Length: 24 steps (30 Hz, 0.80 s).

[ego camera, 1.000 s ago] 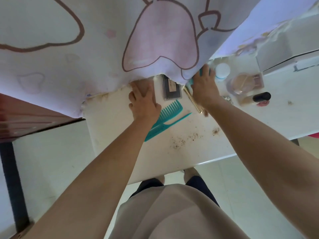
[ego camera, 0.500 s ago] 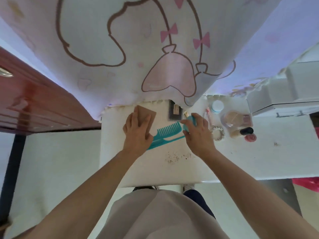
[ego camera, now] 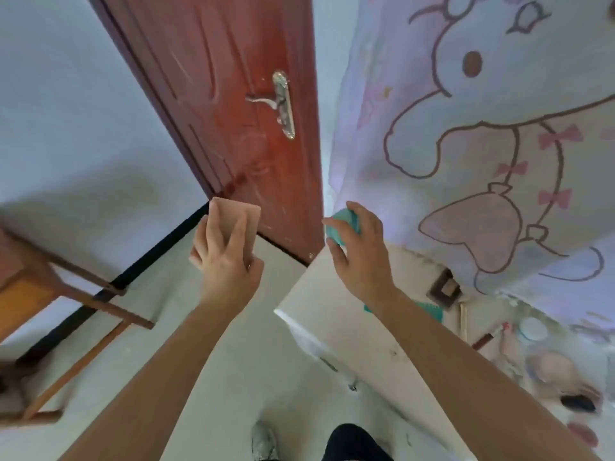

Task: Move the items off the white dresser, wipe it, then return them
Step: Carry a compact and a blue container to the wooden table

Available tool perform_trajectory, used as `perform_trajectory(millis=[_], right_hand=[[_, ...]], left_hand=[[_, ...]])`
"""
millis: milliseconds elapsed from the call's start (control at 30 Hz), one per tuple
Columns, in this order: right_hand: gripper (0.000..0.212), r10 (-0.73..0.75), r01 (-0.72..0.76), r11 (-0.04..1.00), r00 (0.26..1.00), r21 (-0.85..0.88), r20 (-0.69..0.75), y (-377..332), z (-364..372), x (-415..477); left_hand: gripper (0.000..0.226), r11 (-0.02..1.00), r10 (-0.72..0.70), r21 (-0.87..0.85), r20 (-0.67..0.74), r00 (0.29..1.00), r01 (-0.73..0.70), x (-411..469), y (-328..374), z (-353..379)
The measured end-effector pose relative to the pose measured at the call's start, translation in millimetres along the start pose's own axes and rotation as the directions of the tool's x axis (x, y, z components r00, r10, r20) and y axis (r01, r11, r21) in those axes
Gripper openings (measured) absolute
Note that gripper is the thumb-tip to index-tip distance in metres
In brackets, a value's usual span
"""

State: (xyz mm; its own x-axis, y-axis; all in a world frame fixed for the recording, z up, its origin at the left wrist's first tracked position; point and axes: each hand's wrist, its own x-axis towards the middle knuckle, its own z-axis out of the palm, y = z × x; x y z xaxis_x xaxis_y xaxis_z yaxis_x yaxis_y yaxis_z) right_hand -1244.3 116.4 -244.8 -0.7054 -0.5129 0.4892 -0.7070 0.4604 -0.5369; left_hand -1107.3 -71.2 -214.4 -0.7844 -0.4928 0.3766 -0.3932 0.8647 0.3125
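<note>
On my feed, the white dresser [ego camera: 336,294] is sitting at the lower right of the frame. It is a smooth matte slab with a sharp near corner, and a few dark specks are showing on its top. I am watching the person's left hand [ego camera: 226,257] holding a flat tan rectangular pad [ego camera: 233,214] at centre frame, out over the pale floor. The fingers are spread across the pad's face and clamped on it. The right hand [ego camera: 362,257] is just right of centre, above the dresser's far corner, with its fingers curling tightly round a rounded teal plastic object [ego camera: 342,226].

More things are lying blurred along the dresser's right side:
- a small dark-framed rectangular palette [ego camera: 444,289]
- the toothed end of a teal comb [ego camera: 436,315]
- a round white-lidded jar [ego camera: 532,329]
- a round pinkish compact [ego camera: 554,367]
- a black-capped bottle [ego camera: 577,403]

A soft lilac curtain printed with a brown-outlined cartoon animal [ego camera: 466,154] is hanging over them at upper right. A glossy red-brown wooden door [ego camera: 226,94] with a silvery metal lever handle [ego camera: 283,104] is filling the upper centre. An angular brown wooden frame [ego camera: 83,294] is standing at the left edge.
</note>
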Motion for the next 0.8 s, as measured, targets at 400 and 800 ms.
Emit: perform_trajectory(millis=[400,800], right_hand=[[0.039,-0.414,0.403,0.878,0.91,0.259,-0.013,-370,212,63],[0.038,-0.664,0.538,0.706,0.728,0.461,0.168,-587,402,45]], left_hand=[[0.069,0.875,-0.435,0.079,-0.305,0.847,0.477,-108,-324,-256],[0.07,0.612,-0.735,-0.046,-0.4,0.547,0.789,-171,-533,-342]])
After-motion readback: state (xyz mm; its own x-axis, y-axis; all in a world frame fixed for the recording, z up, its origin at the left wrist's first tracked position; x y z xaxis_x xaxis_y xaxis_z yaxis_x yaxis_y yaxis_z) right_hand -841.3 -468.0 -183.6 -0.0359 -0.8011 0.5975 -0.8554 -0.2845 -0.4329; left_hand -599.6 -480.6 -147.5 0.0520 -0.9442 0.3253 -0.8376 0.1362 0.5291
